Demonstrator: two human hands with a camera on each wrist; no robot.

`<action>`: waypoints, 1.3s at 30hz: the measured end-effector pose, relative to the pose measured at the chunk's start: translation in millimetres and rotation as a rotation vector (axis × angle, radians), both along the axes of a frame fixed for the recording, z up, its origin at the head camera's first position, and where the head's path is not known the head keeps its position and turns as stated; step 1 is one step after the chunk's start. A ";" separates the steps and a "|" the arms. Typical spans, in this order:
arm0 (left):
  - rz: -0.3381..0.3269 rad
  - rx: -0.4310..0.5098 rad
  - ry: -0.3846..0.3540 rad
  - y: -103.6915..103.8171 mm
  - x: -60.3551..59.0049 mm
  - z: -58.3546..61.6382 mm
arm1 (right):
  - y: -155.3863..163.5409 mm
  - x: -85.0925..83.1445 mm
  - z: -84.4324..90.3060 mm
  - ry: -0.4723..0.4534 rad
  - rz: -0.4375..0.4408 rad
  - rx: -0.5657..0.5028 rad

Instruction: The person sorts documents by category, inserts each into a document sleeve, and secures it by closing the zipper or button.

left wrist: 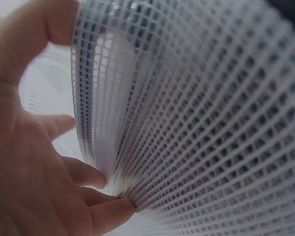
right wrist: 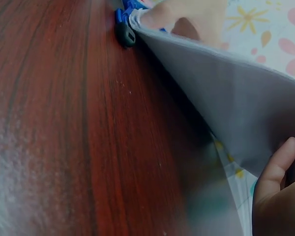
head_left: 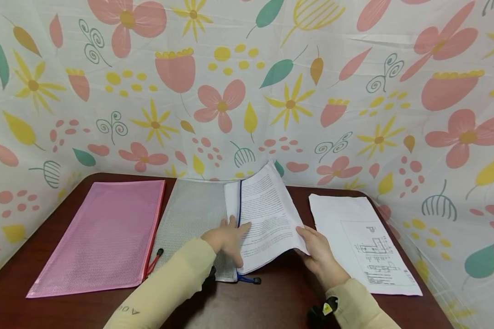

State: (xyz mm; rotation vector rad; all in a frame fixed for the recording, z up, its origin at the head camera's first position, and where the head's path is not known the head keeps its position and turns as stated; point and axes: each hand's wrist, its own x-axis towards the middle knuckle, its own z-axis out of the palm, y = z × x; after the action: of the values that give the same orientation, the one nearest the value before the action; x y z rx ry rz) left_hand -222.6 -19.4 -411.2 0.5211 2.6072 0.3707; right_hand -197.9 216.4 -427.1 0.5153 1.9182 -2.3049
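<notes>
Two hands work one bundle: a stack of printed pages (head_left: 267, 214) lies half inside a clear mesh pouch (head_left: 193, 219), between the hands, its far end lifted off the desk (head_left: 271, 301). Left hand (head_left: 227, 240) sits at the pouch mouth, fingers spread and lightly curled, thumb on one side of the mesh flap (left wrist: 187, 128) and fingertips (left wrist: 110, 209) on the other, pinching it; the left wrist view shows the grid weave close up, bent over the fingers. Right hand (head_left: 319, 253) grips the stack's near right corner, thumb on top, fingers under; in the right wrist view the sheets' underside (right wrist: 226, 93) arches above the desk, one fingertip (right wrist: 278, 162) showing at its edge. Blue zipper line (head_left: 240, 201) runs along the pouch opening by the left hand; its blue and black pull (head_left: 251, 279) lies on the desk just below that hand. Beyond the left hand: a pink mesh pouch (head_left: 107, 228), flat, touching the clear one, with a red pull cord (head_left: 154, 260). Beyond the right hand: a loose sheet with a line drawing (head_left: 362, 242), flat. Flowered cloth (head_left: 247, 82) backs the desk.
</notes>
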 end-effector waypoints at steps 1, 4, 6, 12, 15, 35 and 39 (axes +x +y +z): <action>0.005 -0.007 -0.008 0.4 1.2 0.6 | 0.2 -0.4 0.1 0.000 0.001 0.004; 0.004 -0.042 -0.014 1.8 4.2 1.0 | 0.3 -2.0 0.2 -0.001 0.002 0.008; 0.011 -0.058 -0.010 3.0 5.5 0.4 | 0.5 -2.3 0.5 0.003 0.005 0.000; 0.020 -0.068 -0.006 2.9 6.0 -2.0 | 1.7 -3.0 0.6 0.003 0.018 0.012; 0.013 -0.008 0.003 0.3 2.0 -4.5 | 3.8 -2.9 -0.7 -0.002 0.030 0.042; 0.332 0.363 0.286 -6.6 -11.8 -14.0 | 35.7 7.5 3.7 0.021 0.332 0.237; 0.379 0.448 0.303 -4.7 -11.2 -12.4 | 29.4 11.7 4.2 0.006 0.197 0.192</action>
State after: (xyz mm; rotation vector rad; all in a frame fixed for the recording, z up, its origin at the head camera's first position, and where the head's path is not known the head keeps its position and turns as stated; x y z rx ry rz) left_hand -233.8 -24.1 -423.6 0.2267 2.9221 1.0928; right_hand -186.3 245.8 -422.9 0.3185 2.1005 -2.0190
